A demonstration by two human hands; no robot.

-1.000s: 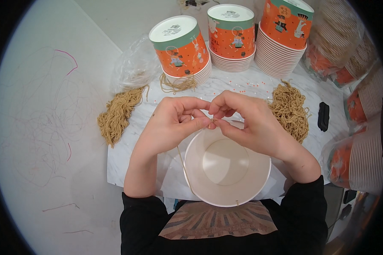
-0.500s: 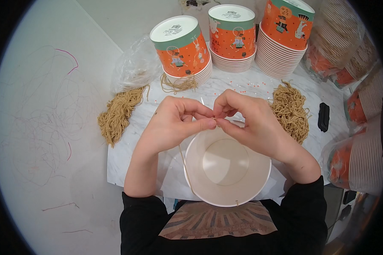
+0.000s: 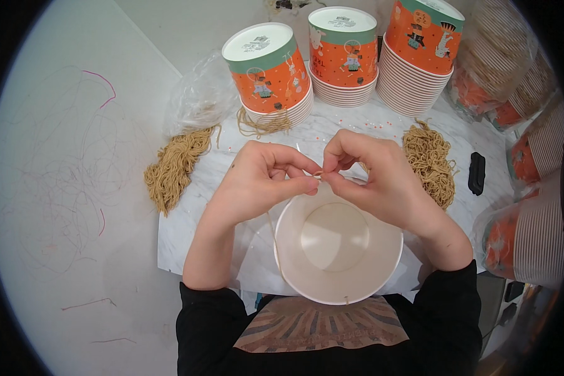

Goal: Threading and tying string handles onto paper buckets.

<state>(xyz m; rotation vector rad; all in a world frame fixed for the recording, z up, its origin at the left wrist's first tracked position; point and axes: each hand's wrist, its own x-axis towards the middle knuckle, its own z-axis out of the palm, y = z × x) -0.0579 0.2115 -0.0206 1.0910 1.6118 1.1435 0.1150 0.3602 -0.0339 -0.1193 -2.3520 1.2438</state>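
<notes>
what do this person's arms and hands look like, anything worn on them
The left hand and right hand are bare, with no gloves, watch or bracelet visible. Short black sleeves end near the elbows. A small dark spot marks the left hand's back.

You have one left hand (image 3: 260, 178) and one right hand (image 3: 379, 178), one open white bucket (image 3: 338, 250) and one tan cord (image 3: 274, 244). Around you, count three stacks of upturned orange-and-green buckets (image 3: 269, 78), two large yarn bundles (image 3: 177, 169), one looser coil (image 3: 279, 118), one clear plastic bag (image 3: 194, 100), one black oblong object (image 3: 476, 173) and at least three bagged bucket stacks (image 3: 539, 238).
</notes>
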